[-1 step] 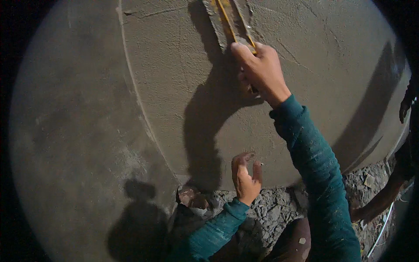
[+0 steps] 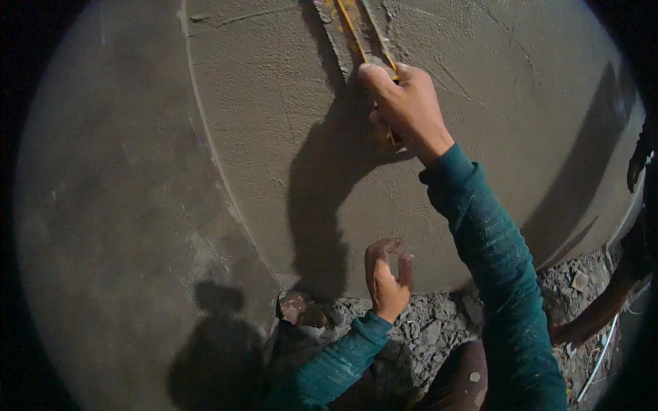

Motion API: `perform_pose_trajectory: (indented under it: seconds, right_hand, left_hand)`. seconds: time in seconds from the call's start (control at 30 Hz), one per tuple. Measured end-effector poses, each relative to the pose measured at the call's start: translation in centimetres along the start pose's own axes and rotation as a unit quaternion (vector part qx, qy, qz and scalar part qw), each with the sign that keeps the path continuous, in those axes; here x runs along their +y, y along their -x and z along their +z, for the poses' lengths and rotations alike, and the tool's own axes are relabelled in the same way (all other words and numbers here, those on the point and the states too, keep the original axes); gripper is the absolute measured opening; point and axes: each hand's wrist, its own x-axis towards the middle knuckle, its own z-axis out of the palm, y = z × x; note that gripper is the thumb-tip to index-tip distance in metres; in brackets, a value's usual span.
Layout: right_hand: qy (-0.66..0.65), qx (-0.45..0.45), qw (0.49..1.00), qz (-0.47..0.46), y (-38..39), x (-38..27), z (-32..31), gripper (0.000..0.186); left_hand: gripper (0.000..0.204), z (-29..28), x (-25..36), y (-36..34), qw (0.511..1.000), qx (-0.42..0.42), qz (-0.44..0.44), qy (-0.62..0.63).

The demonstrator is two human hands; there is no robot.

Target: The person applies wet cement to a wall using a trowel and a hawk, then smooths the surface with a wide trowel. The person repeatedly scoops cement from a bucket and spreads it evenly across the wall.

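Beside the foot of the plastered wall (image 2: 411,198), a knee (image 2: 456,380) is seen over grey rubble (image 2: 432,332). In front of the wall's lower edge, the left hand (image 2: 388,289) is held open, its fingers half curled. Higher up the wall, a yellow-edged plastering tool (image 2: 356,31) is gripped by the right hand (image 2: 413,109), fingers closed around it; whether the wall is touched cannot be told. By the wall's right end, a co-worker's hand (image 2: 634,175) is shown.
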Motion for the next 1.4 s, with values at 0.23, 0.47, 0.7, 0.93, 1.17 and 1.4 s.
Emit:
perform_pose_trajectory:
  seconds: [0.23,0.47,0.7,0.93,1.17,1.4]
  right_hand:
    - [0.133,0.1,0.985,-0.044,-1.7,8.7,-8.2,0.044]
    - [0.08,0.262,0.96,0.057,1.3,15.6,-26.0,0.04]
    - [0.195,0.133,0.971,-0.02,6.5,15.4,-24.8,0.04]
    - [0.45,-0.157,0.867,-0.147,6.9,7.5,-9.6,0.031]
    - [0.444,-0.172,0.868,-0.142,4.1,3.4,-4.8,0.042]
    - [0.38,0.079,0.907,-0.164,-5.1,-0.9,-4.2,0.044]
  left_hand:
    - [0.026,-0.6,-0.9,-1.2,0.998,0.01,-0.055,0.027]
    - [0.027,-1.7,-0.5,-2.9,0.998,0.049,-0.026,-0.014]
    - [0.027,-2.1,-0.5,-3.2,0.996,0.09,-0.017,-0.015]
    - [0.029,-2.7,0.1,-3.4,0.996,0.08,0.002,-0.031]
    - [0.028,-2.8,-0.4,-3.2,0.995,0.072,-0.043,0.057]
    - [0.033,-3.1,-0.7,-2.8,0.997,0.071,-0.027,-0.031]
